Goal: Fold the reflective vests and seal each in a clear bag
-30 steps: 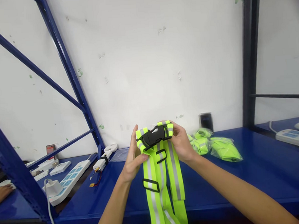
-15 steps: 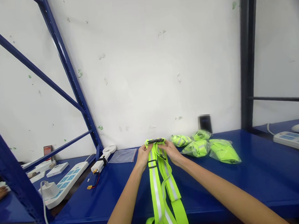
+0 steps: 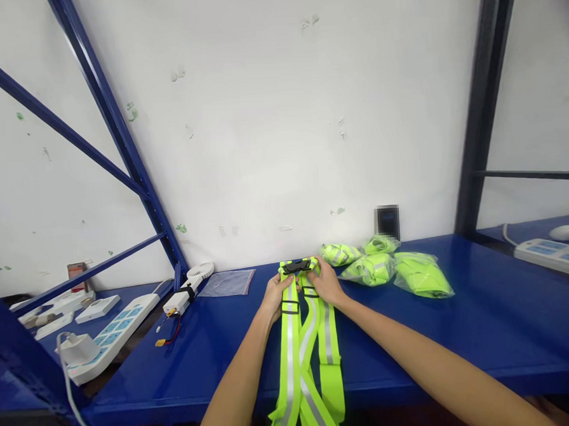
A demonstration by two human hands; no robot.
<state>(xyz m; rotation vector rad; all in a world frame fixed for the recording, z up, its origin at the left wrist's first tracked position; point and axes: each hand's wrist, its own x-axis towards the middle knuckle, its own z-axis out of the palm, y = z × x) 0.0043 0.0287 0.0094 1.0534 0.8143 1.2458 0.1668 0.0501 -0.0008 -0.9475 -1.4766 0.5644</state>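
Observation:
Between my hands is a neon-yellow reflective harness (image 3: 290, 352) with silver stripes and black strap sliders. A black buckle (image 3: 297, 266) lies across its top end. My left hand (image 3: 275, 295) pinches the strap just left of the buckle, thumb on top. On the other side, my right hand (image 3: 327, 282) grips the strap right of the buckle, its fingers partly hidden behind the webbing. The long straps hang down toward me, over the front edge of the blue table (image 3: 396, 347), and overlap one another.
Several bagged yellow bundles (image 3: 422, 276) lie at the back right, by a blurred dark box (image 3: 387, 223). A flat clear zip bag (image 3: 227, 283) and a white handheld fan (image 3: 200, 271) sit back left. A power strip (image 3: 114, 336) stands near the blue rack post (image 3: 117, 120).
My view has tilted down a little. The buckle now lies flatter and shows more of its face. The straps have spread, and my right hand has shifted slightly on the webbing.

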